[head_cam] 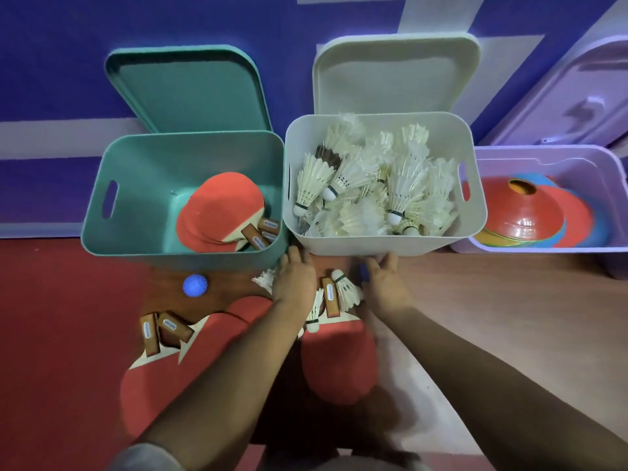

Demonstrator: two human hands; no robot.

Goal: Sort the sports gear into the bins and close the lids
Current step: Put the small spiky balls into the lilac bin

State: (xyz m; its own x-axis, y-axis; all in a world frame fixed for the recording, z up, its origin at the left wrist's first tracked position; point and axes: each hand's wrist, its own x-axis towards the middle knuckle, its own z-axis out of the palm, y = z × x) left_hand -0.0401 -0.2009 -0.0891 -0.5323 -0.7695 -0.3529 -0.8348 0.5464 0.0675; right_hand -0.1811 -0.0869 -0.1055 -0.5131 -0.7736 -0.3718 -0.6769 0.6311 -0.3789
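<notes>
Shows teal on the left bin (136, 171) and left lid (190, 93), off-white on the middle bin (373, 244) and middle lid (394, 79), pale lilac on the right bin (543, 153) and right lid (571, 96). Gives the paddles (221, 209) red faces, cream edging and brown handles with small white labels, the shuttlecocks (401, 185) cream-white feathers with white corks and dark bands, the cones (523, 215) red, orange, blue and yellow. Adds bright blue for the spiky ball (195, 285), red and wood-brown for the floor (61, 317), violet-blue with white stripes for the wall (51, 62).

Matt plastic teal bin (102, 185), feathered shuttlecocks (373, 185), wooden-handled paddles (217, 212) faced in matt red rubber, glossy cones (523, 212).
</notes>
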